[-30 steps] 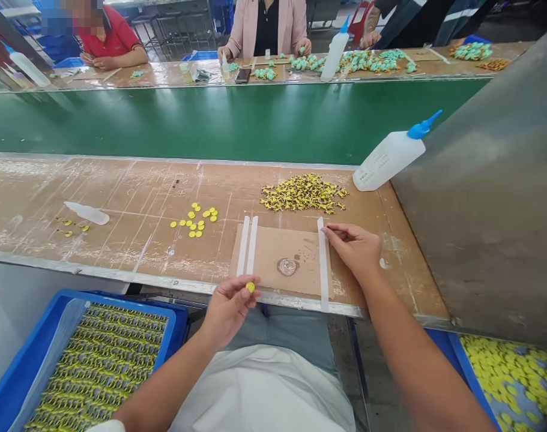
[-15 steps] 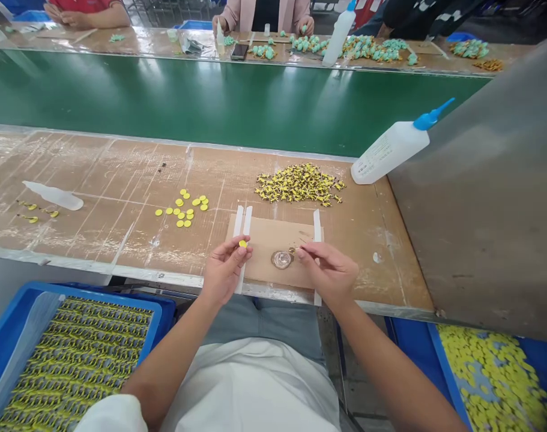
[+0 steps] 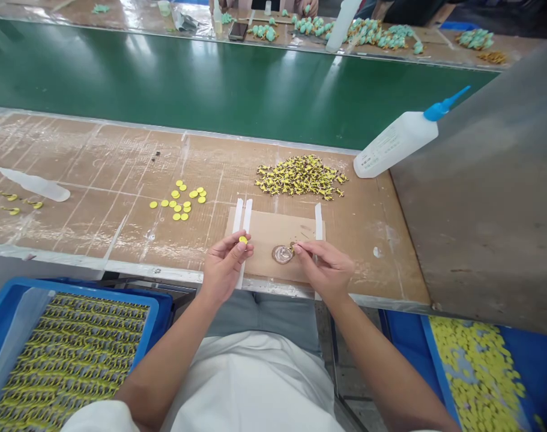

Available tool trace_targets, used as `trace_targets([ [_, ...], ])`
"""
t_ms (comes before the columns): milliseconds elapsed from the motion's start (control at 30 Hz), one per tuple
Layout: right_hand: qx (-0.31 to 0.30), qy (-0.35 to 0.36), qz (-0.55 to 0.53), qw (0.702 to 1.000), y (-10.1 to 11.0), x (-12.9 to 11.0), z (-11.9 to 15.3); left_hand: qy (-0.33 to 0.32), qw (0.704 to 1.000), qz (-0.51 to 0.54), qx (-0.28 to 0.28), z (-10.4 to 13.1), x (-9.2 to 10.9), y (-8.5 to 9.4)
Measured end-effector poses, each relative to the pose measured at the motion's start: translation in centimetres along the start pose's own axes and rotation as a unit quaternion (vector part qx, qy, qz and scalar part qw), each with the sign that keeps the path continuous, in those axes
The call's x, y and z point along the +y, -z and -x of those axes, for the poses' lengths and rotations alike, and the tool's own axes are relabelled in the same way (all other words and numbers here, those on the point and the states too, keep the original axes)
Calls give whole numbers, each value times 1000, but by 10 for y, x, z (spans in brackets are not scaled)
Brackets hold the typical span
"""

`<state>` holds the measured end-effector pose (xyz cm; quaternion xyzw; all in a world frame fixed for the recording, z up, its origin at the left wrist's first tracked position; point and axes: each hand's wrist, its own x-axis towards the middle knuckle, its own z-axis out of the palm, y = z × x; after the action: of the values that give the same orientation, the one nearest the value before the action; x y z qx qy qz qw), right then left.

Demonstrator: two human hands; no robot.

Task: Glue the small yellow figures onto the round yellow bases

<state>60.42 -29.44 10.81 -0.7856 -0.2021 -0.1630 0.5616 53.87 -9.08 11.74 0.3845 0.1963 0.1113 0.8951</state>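
Between thumb and fingers, my left hand [image 3: 226,264] pinches a yellow disc [image 3: 243,239] above the left edge of a taped cardboard sheet [image 3: 262,234]. My right hand [image 3: 325,267] is closed on a small yellow and dark piece [image 3: 293,246], partly hidden by the fingertips. That piece is at the right rim of a round glue puddle [image 3: 282,254] on the sheet; whether it touches the glue I cannot tell. Behind the sheet lies a pile of small yellow and dark pieces [image 3: 300,175]. Several loose yellow discs [image 3: 177,208] lie to the left.
A white bottle with a blue nozzle [image 3: 395,144] leans by the metal panel [image 3: 489,180] at right. Blue trays stand below the table, left [image 3: 154,312] and right [image 3: 439,366]. Beyond the green belt [image 3: 165,90], a person's hand [image 3: 310,7] shows.
The view has shifted slightly. My right hand's small piece has moved a little left, to the rim of the glue puddle. My left hand still holds its disc.
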Motion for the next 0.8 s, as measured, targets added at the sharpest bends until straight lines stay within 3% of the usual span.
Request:
trace_targets([
  [400,12,39,4,999,6,-4,-4,3,1000,-6,12,2,2,-1],
  [800,-39,74,-12,996,7,-5,-7,4,1000,3,16,2,3,0],
])
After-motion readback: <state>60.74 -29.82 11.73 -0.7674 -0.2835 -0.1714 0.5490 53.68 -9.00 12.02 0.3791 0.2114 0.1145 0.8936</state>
